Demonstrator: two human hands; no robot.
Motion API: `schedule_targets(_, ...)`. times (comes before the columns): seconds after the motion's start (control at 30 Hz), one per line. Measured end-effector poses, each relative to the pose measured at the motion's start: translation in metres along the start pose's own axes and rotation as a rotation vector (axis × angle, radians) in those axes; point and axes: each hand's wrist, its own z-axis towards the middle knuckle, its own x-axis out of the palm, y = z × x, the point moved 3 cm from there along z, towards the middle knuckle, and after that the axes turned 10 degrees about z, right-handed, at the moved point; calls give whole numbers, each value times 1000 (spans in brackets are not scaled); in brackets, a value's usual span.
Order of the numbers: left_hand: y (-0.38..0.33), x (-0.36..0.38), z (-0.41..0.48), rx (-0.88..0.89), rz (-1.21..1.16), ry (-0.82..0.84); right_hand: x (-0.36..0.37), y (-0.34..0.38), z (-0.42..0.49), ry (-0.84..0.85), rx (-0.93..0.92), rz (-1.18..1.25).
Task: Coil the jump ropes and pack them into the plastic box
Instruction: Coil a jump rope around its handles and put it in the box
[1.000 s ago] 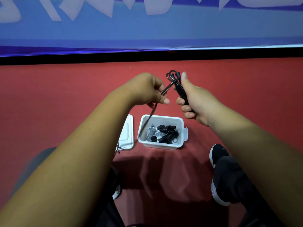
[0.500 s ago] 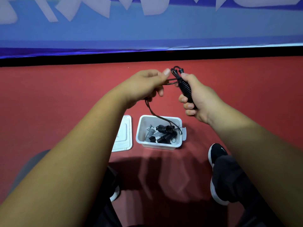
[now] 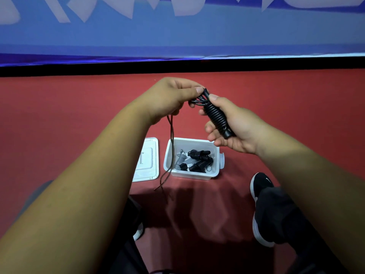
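You are holding the rope [image 3: 216, 118] in the air, wound tight round its handles. Its long axis is slanting from the top end, by your left fingertips, down and right into your right palm. Your right hand [image 3: 237, 128] is curling round the bundle, and your left hand [image 3: 171, 97] is pinching the loops at its top. The tail [image 3: 172, 147] is hanging loose from under your left hand, passing the left end of the box [image 3: 191, 176] and ending low, near the lid [image 3: 147, 161]. The box is lying below both hands, nearer the right one, with other ropes [image 3: 197, 162] inside. The tail probably needs winding in first.
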Motion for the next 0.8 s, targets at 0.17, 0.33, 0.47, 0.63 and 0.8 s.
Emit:
schedule_targets(0.17,1,5,-1,-1,39,-30,-2,-7,-1,32,65,107)
schedule_targets(0.33,-3,10,-4,40,116,-86,-6,-9,2,142,154,222)
schedule_targets(0.47,-6,13,-4,63,132,-98,-10,-1,0,229,216,240)
schedule_targets(0.63,-12,12,-3,130,165,-99,-7,1,-1,179,213,279)
schedule_targets(0.8,-18,6,-5,141,240,-115,-4,9,0,106,121,278)
